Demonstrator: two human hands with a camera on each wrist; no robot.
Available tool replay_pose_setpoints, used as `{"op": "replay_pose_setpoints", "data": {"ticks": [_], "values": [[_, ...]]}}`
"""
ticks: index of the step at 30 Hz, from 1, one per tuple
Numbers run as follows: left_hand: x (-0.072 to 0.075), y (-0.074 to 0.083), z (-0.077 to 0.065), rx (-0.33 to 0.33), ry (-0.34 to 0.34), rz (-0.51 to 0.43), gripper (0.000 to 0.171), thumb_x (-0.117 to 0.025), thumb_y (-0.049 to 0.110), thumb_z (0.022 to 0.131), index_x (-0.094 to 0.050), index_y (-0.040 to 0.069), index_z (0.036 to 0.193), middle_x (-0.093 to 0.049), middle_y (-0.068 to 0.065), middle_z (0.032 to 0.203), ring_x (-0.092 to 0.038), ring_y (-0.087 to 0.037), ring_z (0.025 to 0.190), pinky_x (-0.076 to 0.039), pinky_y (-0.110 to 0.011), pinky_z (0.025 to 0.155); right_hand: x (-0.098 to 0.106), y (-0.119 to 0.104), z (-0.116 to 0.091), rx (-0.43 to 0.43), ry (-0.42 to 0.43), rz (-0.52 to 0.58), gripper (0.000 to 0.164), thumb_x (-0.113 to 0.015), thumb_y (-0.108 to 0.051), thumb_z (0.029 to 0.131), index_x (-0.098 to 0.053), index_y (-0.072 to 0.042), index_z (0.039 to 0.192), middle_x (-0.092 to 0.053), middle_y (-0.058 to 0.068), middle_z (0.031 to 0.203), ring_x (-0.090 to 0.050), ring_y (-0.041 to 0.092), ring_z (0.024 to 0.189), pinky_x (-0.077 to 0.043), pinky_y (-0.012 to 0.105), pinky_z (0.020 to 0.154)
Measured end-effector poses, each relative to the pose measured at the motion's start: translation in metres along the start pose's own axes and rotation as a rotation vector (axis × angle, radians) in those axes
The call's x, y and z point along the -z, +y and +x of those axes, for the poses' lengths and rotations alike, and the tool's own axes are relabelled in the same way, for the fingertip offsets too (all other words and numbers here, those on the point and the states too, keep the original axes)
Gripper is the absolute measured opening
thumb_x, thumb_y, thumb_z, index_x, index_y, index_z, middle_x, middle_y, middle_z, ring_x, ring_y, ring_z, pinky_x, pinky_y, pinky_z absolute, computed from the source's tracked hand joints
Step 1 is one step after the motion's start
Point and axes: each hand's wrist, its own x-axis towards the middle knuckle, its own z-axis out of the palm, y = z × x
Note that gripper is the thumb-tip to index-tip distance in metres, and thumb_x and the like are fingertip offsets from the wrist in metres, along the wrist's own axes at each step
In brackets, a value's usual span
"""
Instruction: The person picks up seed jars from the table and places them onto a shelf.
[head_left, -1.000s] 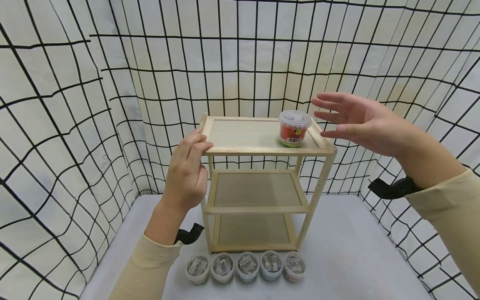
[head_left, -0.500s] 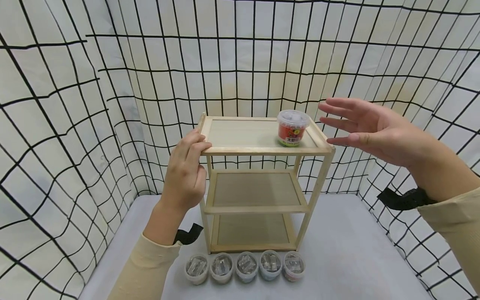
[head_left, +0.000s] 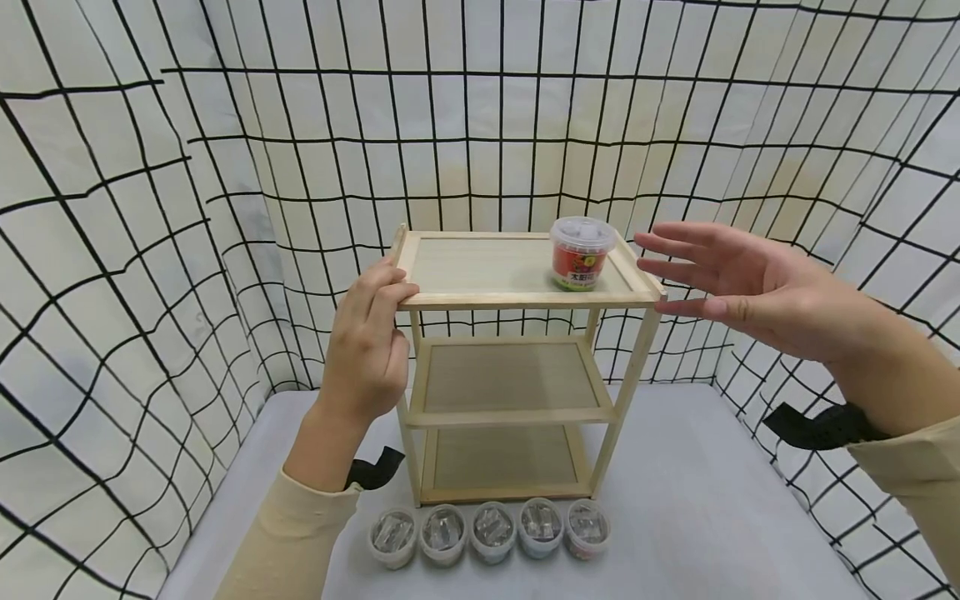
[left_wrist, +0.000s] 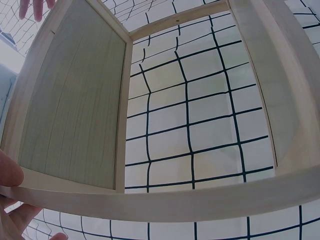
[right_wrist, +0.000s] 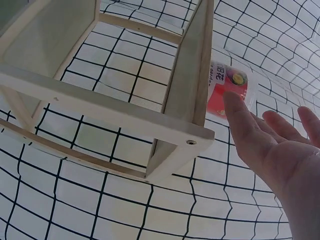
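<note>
A three-tier wooden shelf rack (head_left: pixel 517 417) stands upright on the table. My left hand (head_left: pixel 367 342) grips its top board at the left front corner; in the left wrist view the thumb (left_wrist: pixel 9 170) lies on one side of the frame and fingers curl on the other. On the top board, toward the right end, sits a clear-lidded plastic cup (head_left: pixel 581 254) with a red and green label. My right hand (head_left: pixel 750 287) is held beside that end, fingers straight and spread, holding nothing. In the right wrist view the cup (right_wrist: pixel 227 87) shows past the thumb.
Several small lidded cups (head_left: pixel 492 532) with clear packets on top stand in a row before the rack on the white tabletop (head_left: pixel 697 500). A black wire grid (head_left: pixel 465 108) with white sheeting behind surrounds the table.
My right hand has moved away from the cup, lower and to the right, still open. The left hand keeps its hold on the rack, and the cup stays on the top board.
</note>
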Motion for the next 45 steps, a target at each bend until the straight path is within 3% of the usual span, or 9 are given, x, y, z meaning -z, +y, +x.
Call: {"op": "replay_pose_setpoints", "data": {"ticks": [20, 28, 38, 45], "values": [[0.000, -0.001, 0.000, -0.008, 0.015, -0.013, 0.051, -0.035, 0.001, 0.083, -0.064, -0.002, 0.125, -0.060, -0.021, 0.139, -0.052, -0.036, 0.149, -0.042, -0.055, 0.122, -0.024, 0.020, -0.016, 0.060, -0.085, 0.058, 0.077, -0.038, 0.031, 0.094, -0.009, 0.017, 0.163, -0.017, 0.028, 0.177, -0.030, 0.032, 0.165, -0.048, 0.044, 0.122], [0.000, -0.001, 0.000, -0.011, 0.017, -0.013, 0.051, -0.035, 0.001, 0.083, -0.064, -0.002, 0.125, -0.059, -0.021, 0.139, -0.052, -0.036, 0.148, -0.042, -0.055, 0.122, -0.037, 0.029, -0.023, -0.004, -0.064, 0.055, 0.077, -0.040, 0.029, 0.095, -0.012, 0.014, 0.165, -0.022, 0.025, 0.177, -0.032, 0.030, 0.165, -0.051, 0.045, 0.120], [0.000, -0.001, 0.000, -0.008, 0.014, -0.011, 0.051, -0.036, 0.001, 0.083, -0.064, -0.002, 0.125, -0.060, -0.021, 0.140, -0.052, -0.036, 0.149, -0.042, -0.056, 0.122, -0.053, 0.050, -0.026, -0.009, -0.108, 0.151, 0.074, -0.041, 0.024, 0.099, -0.010, 0.014, 0.165, -0.023, 0.024, 0.177, -0.031, 0.030, 0.165, -0.050, 0.048, 0.121], [-0.001, 0.000, -0.001, 0.003, 0.000, -0.012, 0.052, -0.036, 0.001, 0.083, -0.064, -0.001, 0.126, -0.059, -0.020, 0.141, -0.049, -0.034, 0.152, -0.040, -0.057, 0.124, -0.061, 0.062, -0.035, -0.047, -0.084, 0.198, 0.075, -0.042, 0.024, 0.099, -0.012, 0.011, 0.166, -0.024, 0.024, 0.177, -0.033, 0.028, 0.165, -0.052, 0.049, 0.119]]}}
